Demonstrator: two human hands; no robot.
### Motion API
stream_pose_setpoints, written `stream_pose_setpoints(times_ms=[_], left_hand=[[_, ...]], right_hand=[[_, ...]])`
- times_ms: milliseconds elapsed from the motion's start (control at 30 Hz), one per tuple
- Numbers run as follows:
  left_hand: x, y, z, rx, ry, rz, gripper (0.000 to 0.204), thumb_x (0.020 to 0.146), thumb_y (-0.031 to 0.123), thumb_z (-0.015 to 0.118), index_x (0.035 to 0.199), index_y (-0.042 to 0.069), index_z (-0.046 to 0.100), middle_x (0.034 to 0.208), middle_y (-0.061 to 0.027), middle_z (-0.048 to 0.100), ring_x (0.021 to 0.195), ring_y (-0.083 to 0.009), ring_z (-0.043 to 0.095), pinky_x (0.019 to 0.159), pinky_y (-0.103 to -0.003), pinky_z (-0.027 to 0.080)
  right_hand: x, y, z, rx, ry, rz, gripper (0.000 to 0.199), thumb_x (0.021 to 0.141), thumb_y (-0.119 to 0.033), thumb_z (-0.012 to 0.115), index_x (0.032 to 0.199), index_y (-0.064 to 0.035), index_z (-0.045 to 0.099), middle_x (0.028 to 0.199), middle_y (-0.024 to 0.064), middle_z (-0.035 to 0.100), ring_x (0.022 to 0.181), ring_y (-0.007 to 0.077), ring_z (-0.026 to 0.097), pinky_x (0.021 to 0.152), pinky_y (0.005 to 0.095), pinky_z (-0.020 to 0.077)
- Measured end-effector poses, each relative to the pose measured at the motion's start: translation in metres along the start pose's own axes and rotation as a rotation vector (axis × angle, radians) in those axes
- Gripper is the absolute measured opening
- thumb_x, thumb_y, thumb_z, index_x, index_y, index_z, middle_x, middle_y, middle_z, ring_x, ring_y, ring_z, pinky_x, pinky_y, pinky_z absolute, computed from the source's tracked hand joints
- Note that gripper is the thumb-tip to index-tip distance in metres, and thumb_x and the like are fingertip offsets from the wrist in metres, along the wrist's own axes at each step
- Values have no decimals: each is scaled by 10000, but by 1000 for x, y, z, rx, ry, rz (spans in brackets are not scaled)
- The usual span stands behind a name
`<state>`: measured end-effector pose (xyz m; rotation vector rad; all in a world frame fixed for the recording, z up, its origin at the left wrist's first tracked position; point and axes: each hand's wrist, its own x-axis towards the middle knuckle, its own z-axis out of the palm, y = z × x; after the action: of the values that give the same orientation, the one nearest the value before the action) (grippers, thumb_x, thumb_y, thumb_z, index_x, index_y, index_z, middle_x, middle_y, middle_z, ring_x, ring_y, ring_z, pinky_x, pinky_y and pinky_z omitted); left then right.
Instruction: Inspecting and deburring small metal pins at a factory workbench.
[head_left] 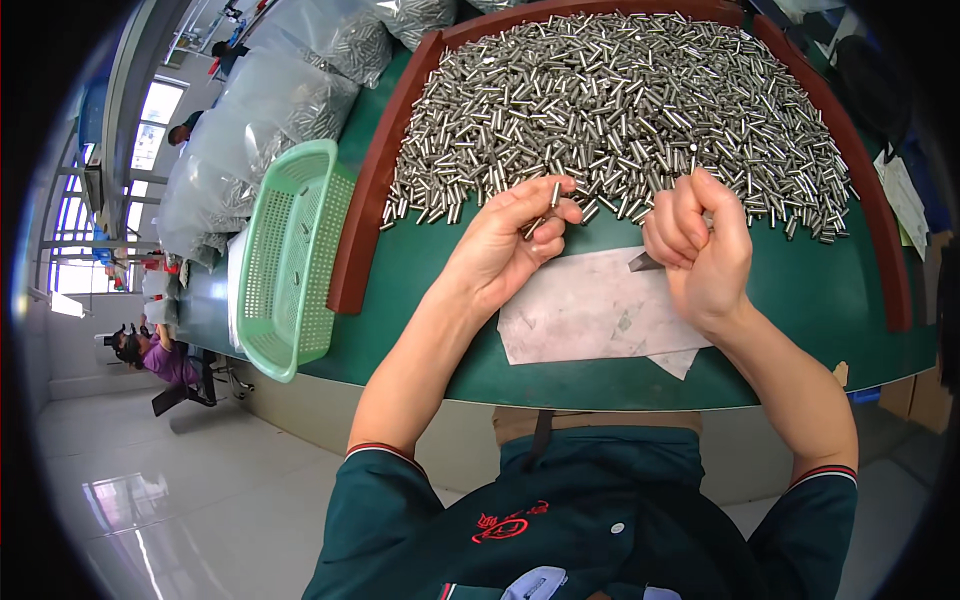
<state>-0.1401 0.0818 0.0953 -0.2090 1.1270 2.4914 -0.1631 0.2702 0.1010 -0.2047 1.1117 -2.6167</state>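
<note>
Small shiny metal pins (pixel 610 100) lie in a broad heap across the far side of the green table. Just in front of the heap, my left hand (pixel 510 235) is closed with its palm turned up, pinching a metal pin (pixel 556 194) between thumb and index finger. Another pin shows lower among its fingers. To the right, my right hand (pixel 700 240) is curled into a fist. A pin (pixel 693 152) stands up at its thumb and index fingertips. Out of the fist's left side pokes a dark, flat, tapered tip (pixel 645 262); the rest of it is hidden.
Dark red wooden rails (pixel 375 190) border the heap. A stained whitish cloth or paper (pixel 580 310) lies under my hands. At the left stands a green perforated basket (pixel 290 260) with a few pins inside, beside clear bags (pixel 270 110) of pins. A seated person (pixel 170 360) is far left.
</note>
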Motion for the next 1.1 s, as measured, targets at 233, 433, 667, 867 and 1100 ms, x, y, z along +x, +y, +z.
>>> stream_pose_setpoints(times_ms=[233, 433, 667, 867, 1100], left_hand=[[-3, 0, 11, -4, 107, 4, 247, 888, 225, 428, 939, -2, 511, 785, -123, 569, 556, -81, 395, 508, -199, 358], [5, -7, 20, 864, 235, 360, 232, 829, 199, 567, 677, 27, 534, 586, 0, 474, 498, -66, 364, 459, -209, 300], [7, -22, 29, 1662, 338, 574, 141, 672, 110, 673, 709, 14, 578, 464, -78, 451, 413, -228, 450, 429, -324, 361], [0, -16, 23, 1199, 232, 397, 101, 776, 110, 605, 745, 17, 579, 529, 44, 393, 488, -35, 343, 442, -208, 293], [-5, -9, 12, 242, -14, 5, 167, 862, 211, 524, 909, 51, 515, 724, -13, 454, 504, -37, 253, 455, -163, 235]], right_hand=[[0, -2, 2, -32, 9, 6, 381, 860, -202, 321, 495, -109, 261, 436, -18, 242, 401, 67, 172, 374, 231, 151], [1, -2, 0, -39, -19, 8, 360, 846, -185, 327, 502, -107, 260, 440, -18, 250, 403, 65, 173, 376, 226, 151], [0, -2, -1, -48, -71, 9, 371, 855, -201, 334, 505, -101, 268, 445, -12, 268, 396, 68, 185, 374, 227, 165], [0, -3, -2, -71, -54, -6, 389, 867, -228, 344, 509, -97, 267, 453, -14, 270, 394, 68, 203, 375, 224, 176], [0, -3, -1, -53, -86, 13, 387, 867, -231, 349, 511, -97, 274, 452, -18, 267, 394, 65, 200, 374, 225, 174]])
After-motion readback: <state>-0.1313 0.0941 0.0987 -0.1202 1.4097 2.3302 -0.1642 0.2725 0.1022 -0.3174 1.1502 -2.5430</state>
